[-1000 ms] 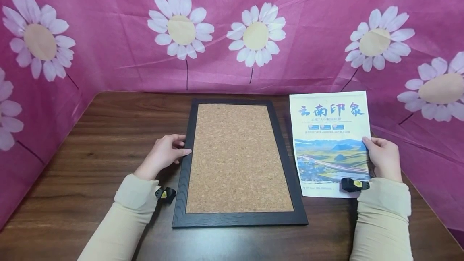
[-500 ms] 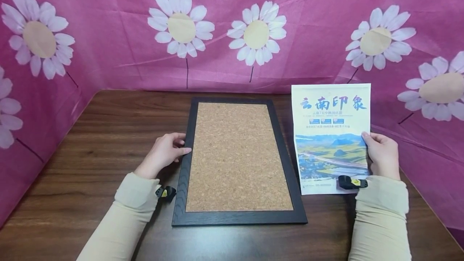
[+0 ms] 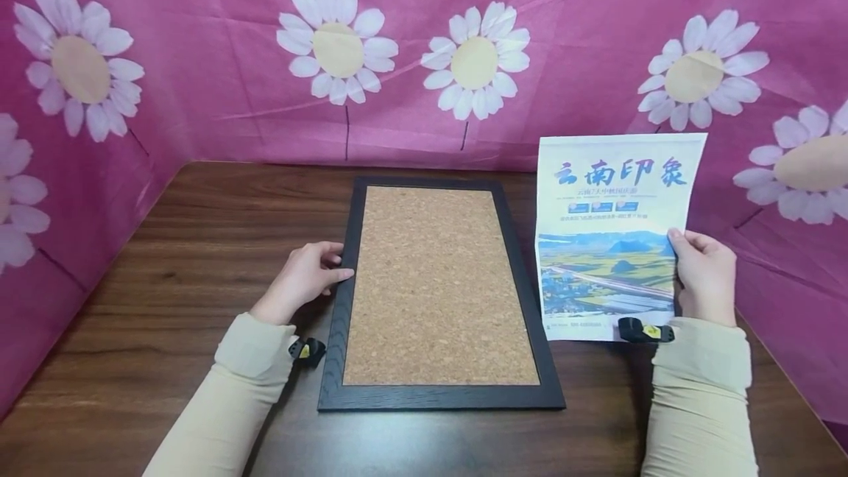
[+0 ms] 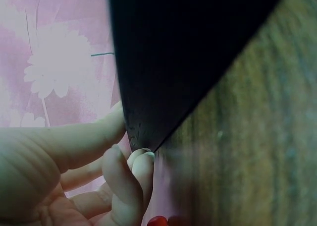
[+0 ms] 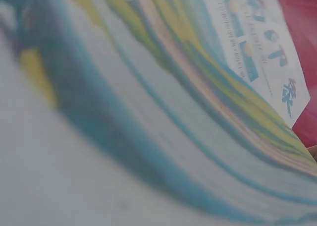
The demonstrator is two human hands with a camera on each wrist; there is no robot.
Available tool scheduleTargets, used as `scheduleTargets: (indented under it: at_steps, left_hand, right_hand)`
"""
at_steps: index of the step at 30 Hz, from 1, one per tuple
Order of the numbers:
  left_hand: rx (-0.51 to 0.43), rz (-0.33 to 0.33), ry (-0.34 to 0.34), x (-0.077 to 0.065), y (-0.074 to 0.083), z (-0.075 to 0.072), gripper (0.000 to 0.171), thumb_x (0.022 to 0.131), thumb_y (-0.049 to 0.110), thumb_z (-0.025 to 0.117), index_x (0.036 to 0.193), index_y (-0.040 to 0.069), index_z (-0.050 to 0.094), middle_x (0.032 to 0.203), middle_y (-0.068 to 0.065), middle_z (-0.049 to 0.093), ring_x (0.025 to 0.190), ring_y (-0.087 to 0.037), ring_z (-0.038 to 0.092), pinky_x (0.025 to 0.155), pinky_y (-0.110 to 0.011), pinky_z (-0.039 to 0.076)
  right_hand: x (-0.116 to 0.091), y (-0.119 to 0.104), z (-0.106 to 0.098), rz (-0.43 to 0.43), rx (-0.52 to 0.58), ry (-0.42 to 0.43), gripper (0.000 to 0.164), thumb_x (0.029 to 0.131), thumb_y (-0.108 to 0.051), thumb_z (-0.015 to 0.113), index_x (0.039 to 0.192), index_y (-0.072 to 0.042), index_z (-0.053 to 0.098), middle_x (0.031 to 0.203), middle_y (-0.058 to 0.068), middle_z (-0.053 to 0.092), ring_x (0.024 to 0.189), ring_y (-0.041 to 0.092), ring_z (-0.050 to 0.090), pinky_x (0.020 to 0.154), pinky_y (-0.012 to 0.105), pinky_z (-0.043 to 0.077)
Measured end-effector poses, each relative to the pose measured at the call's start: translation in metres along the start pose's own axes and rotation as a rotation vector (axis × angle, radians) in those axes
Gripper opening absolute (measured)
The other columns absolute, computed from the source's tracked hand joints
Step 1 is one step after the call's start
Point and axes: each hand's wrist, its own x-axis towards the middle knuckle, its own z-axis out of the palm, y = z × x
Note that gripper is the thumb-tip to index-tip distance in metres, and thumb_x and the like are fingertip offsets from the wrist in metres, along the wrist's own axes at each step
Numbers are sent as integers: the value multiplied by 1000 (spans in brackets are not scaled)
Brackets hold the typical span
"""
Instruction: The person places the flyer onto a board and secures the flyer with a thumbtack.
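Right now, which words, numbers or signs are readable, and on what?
"云南印象": title on the poster.
"云南7天中秋国庆游": line beneath it, probably.
Too small: blue labels, print below them, poster's bottom print.
Too small: yellow stickers on wrist cameras.

Poster (image 3: 606, 241) lifted higher, upper edge reaching further right

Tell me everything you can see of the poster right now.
The poster is a thin sheet that looks like paper. Large blue-purple characters run across its top, with smaller print and three small blue boxes below, then a landscape of hills and fields. Slightly bent, it is to the right of the framed corkboard, its right edge pinched by the right hand. Whether its lower edge touches the table is unclear.
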Motion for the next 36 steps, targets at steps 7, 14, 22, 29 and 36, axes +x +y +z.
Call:
scheduleTargets:
  at_steps: [7,14,22,29,36]
  left_hand:
    - [5,-10,-2,-1,2,0,54,95,16,67,141,-5,49,127,-26,61,78,-21,68,64,-31,58]
    - [6,-3,-7,-1,0,-1,54,95,16,67,140,-6,48,128,-26,61,77,-20,68,64,-31,59]
    - [-1,12,-7,0,-2,0,54,95,17,67,140,-7,49,127,-26,62,73,-18,68,63,-31,58]
    - [0,9,-12,-1,-1,-1,53,95,16,67,140,-7,49,127,-26,62,82,-23,69,64,-32,59]
    - [-10,-6,-14,-1,0,-1,53,95,16,66,141,-7,48,128,-26,61,89,-26,69,66,-32,59]
  right_hand:
    - [15,-6,2,-47,-204,-172,12,97,-33,63,97,-22,62,64,-13,64,57,4,61,50,23,53]
    - [28,-9,10,-100,-571,-346,37,102,-42,50,122,-11,52,68,-19,63,63,3,63,58,28,56]
    - [25,-29,26,-99,-708,-475,59,102,-47,47,138,0,44,71,-18,65,66,4,65,63,29,57]
    - [19,-36,53,-102,-773,-551,69,102,-48,47,143,7,38,74,-15,66,70,6,66,66,29,56]
    - [9,-32,88,-101,-750,-604,58,103,-45,46,135,3,46,74,-14,66,70,5,64,67,27,53]
